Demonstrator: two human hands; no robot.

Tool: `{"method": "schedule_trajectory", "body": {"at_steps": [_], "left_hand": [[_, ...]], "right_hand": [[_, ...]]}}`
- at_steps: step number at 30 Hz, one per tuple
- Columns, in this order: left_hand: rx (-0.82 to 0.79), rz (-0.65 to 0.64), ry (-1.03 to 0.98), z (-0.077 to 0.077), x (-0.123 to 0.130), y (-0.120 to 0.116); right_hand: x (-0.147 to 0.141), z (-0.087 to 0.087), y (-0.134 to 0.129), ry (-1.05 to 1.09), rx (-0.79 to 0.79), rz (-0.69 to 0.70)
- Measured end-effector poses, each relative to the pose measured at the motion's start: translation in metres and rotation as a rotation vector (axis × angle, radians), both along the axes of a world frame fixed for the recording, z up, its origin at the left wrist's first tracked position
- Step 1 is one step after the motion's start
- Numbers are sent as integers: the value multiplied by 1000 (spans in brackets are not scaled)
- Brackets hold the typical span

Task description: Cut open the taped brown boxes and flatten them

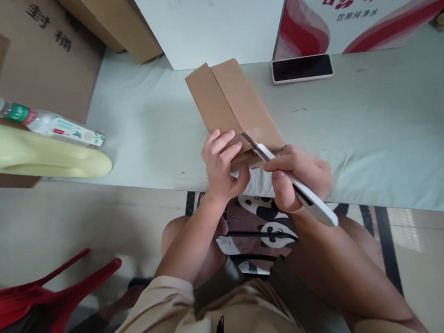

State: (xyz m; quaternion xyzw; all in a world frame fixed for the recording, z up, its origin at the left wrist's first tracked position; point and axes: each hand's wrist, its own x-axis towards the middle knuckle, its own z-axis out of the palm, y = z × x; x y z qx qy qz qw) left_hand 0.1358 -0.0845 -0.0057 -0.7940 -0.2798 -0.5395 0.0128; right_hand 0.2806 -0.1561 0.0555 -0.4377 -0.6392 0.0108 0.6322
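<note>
A small brown cardboard box point(232, 101) lies slantwise at the front of the cloth-covered table. Along its top runs a lengthwise seam. My left hand point(224, 164) grips the near left end, fingers on top and thumb at the near side. In my right hand point(299, 177) is a white utility knife point(314, 203), its handle pointing back toward me. The blade touches or hovers just over the near end of the seam; I cannot tell which. Part of the box's near end is hidden by my hands.
A phone point(303, 69) lies beyond the box, before a white and red carton point(342, 22). At the left are a plastic bottle point(42, 121), a pale yellow object point(44, 151) and large cardboard boxes point(44, 37). The table's front edge point(148, 186) runs close to my hands.
</note>
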Motion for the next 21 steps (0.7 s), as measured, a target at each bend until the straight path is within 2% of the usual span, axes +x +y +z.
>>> {"method": "schedule_trajectory", "body": {"at_steps": [7,11,16,21], "left_hand": [[-38,-18,9,1,-3,-1],[-61,-10,46,1,-5,-1],[-92,-35,50,-3,-8,1],[-117,-61,46,-4,-9,1]], "right_hand": [[2,5,1,-183,71,-38],[4,5,0,-171,58,-66],[5,4,-2,-119,46,-25],[4,7,-3,-176,15,19]]}}
